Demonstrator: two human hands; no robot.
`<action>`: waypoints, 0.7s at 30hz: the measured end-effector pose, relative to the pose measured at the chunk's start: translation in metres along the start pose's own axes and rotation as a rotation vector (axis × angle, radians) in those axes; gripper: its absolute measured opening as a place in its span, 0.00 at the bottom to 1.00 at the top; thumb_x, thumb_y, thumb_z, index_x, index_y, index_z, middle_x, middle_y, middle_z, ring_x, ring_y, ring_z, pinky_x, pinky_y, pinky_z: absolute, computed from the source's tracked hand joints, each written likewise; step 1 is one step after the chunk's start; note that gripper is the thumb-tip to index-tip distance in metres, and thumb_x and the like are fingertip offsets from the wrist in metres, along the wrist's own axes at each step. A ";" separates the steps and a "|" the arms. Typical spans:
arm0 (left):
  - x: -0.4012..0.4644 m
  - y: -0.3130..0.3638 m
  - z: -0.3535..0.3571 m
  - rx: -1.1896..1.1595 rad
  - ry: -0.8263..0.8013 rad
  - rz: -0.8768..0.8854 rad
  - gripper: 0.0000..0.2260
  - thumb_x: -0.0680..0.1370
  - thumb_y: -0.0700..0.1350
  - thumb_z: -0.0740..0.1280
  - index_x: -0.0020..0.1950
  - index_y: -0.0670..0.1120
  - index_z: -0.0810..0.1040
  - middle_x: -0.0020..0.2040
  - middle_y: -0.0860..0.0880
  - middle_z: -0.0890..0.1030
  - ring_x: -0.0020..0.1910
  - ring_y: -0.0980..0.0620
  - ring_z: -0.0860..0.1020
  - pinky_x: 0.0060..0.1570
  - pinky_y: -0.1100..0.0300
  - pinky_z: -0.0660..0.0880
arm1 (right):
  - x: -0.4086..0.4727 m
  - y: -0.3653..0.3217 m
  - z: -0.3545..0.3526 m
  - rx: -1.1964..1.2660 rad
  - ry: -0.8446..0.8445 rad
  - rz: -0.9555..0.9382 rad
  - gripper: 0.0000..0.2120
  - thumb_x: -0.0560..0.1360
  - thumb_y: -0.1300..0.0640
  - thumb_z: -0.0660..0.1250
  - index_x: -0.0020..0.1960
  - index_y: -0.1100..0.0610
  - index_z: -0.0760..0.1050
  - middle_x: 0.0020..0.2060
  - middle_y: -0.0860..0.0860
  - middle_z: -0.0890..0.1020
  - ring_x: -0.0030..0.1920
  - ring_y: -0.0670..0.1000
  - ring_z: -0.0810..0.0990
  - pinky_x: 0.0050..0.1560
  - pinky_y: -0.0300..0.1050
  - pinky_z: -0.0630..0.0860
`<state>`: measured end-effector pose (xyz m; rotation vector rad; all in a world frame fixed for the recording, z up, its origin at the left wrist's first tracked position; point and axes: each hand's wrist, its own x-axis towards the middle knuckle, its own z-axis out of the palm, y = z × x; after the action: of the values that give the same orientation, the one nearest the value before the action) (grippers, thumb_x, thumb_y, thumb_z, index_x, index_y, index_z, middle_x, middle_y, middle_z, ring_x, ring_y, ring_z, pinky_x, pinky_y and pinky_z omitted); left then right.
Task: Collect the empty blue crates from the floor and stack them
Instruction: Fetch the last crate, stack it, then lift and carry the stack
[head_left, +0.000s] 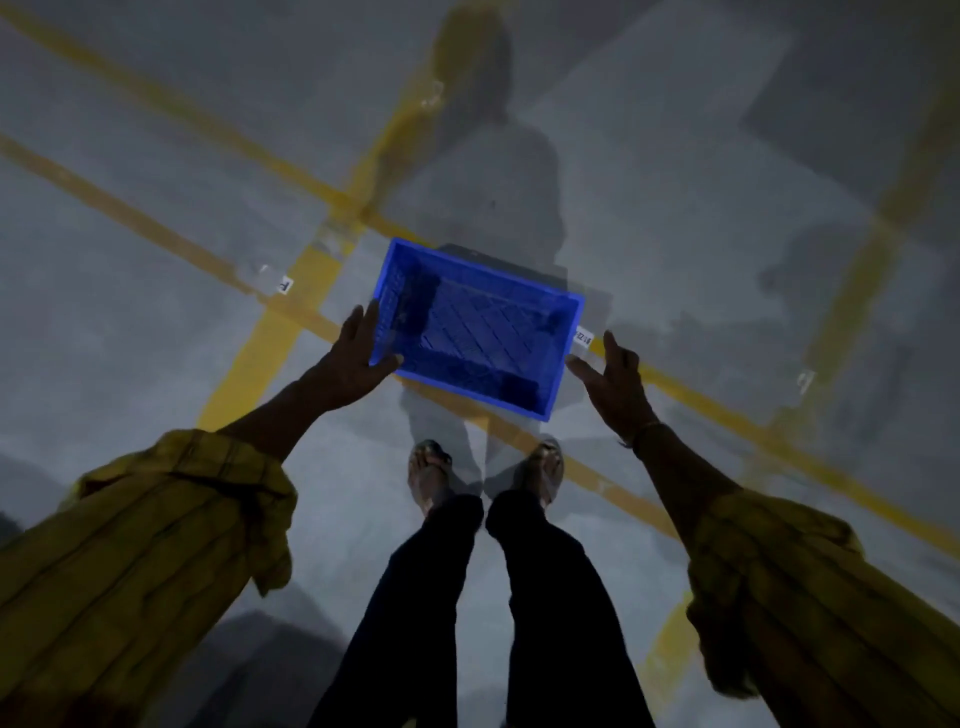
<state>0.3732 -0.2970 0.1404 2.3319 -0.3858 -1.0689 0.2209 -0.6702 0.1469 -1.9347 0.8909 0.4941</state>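
An empty blue crate (475, 332) with a lattice bottom lies tilted across a yellow floor line, just ahead of my feet. A white label (583, 336) is stuck on its right end. My left hand (356, 358) is at the crate's left end, with the thumb over the near left corner of the rim and the fingers along the outside wall. My right hand (613, 382) is beside the right end, fingers spread and thumb pointing at the near right corner, a slight gap away. I cannot tell whether the crate rests on the floor or is slightly raised.
Yellow painted lines (270, 343) cross the grey concrete floor (675, 208). Small white tags (284, 285) are stuck on the floor near the lines. My sandalled feet (428, 475) stand close behind the crate. My shadow falls forward over the floor.
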 end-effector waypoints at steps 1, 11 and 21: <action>0.020 -0.013 0.006 0.025 0.002 -0.006 0.41 0.80 0.60 0.62 0.80 0.57 0.34 0.81 0.51 0.35 0.81 0.48 0.42 0.75 0.40 0.60 | 0.018 0.009 0.012 -0.013 -0.017 0.004 0.47 0.72 0.29 0.64 0.81 0.50 0.50 0.77 0.51 0.55 0.76 0.61 0.57 0.73 0.64 0.61; 0.215 -0.147 0.064 0.275 0.042 -0.131 0.46 0.70 0.73 0.53 0.82 0.51 0.44 0.80 0.34 0.43 0.78 0.30 0.48 0.74 0.38 0.55 | 0.194 0.117 0.105 -0.124 -0.086 0.106 0.50 0.65 0.25 0.65 0.80 0.42 0.52 0.74 0.54 0.56 0.72 0.67 0.63 0.71 0.67 0.65; 0.342 -0.198 0.085 0.297 0.127 -0.297 0.37 0.79 0.57 0.64 0.81 0.58 0.45 0.77 0.32 0.49 0.71 0.25 0.58 0.70 0.36 0.62 | 0.302 0.161 0.152 -0.191 0.022 0.092 0.37 0.76 0.53 0.72 0.79 0.54 0.56 0.68 0.64 0.63 0.64 0.69 0.72 0.65 0.56 0.71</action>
<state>0.5349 -0.3244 -0.2289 2.7720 -0.1604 -1.0470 0.3012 -0.7050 -0.2171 -2.0817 0.9798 0.6324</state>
